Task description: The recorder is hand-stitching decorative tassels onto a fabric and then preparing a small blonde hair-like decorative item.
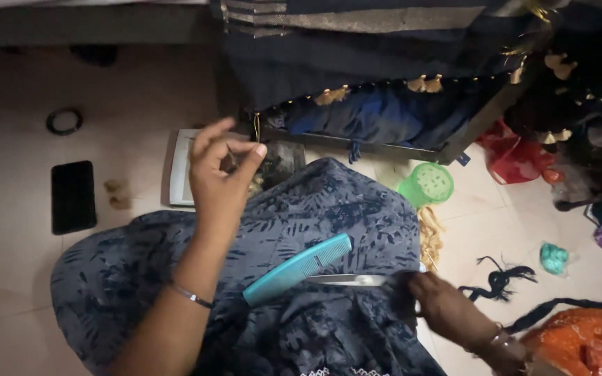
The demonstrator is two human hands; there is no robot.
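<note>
Two bare hands in view over a lap covered in dark blue leaf-print cloth (315,209). Left hand (221,170) raised above the lap, thumb and forefinger pinched together, other fingers fanned loosely upward; whatever is pinched is too fine to make out. A thin bangle (191,295) sits on that wrist. Right hand (440,303) low at the lap's right edge, motion-blurred, fingers closed around the handle end of a pair of scissors (346,280), whose metal blades point left and lie flat on the cloth. A teal comb (297,268) rests on the lap, tilted, its far end just above the scissor blades. On the tiled floor (8,292): a black phone (73,196) at left, a dark ring (64,120) beyond it, a green lidded cup (428,184) to the right of the lap, black thread strands (499,278) near the right hand.
</note>
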